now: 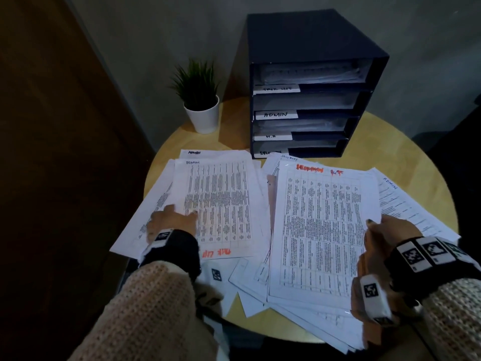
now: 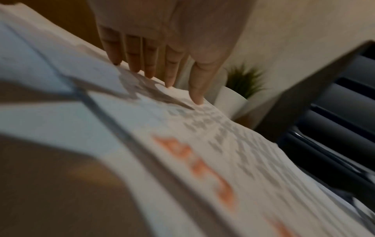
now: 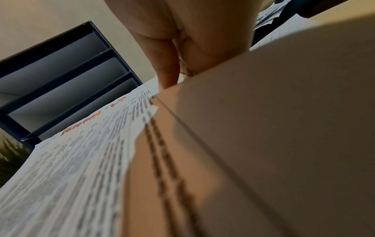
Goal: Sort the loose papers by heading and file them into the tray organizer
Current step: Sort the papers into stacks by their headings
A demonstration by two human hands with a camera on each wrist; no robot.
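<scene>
Loose printed papers lie in two spread piles on a round wooden table [image 1: 390, 142]. My left hand [image 1: 171, 220] rests flat on the left pile's top sheet [image 1: 221, 199], headed ADMIN; in the left wrist view its straight fingertips [image 2: 170, 75] touch that sheet [image 2: 202, 144]. My right hand [image 1: 382, 230] pinches the right edge of the right pile's top sheets [image 1: 322, 225], which bear an orange heading, thumb on top. The right wrist view shows that hand [image 3: 172, 64] gripping the raised paper edge [image 3: 284, 128]. The dark blue tray organizer [image 1: 312, 43] stands behind, its shelves labelled and holding papers.
A small plant in a white pot [image 1: 200, 100] stands left of the organizer, near the wall. More sheets headed ADMIN [image 1: 406, 204] fan out at the right, reaching the table's rim. Some papers overhang the near edge. A dark wooden panel [image 1: 52, 126] is at the left.
</scene>
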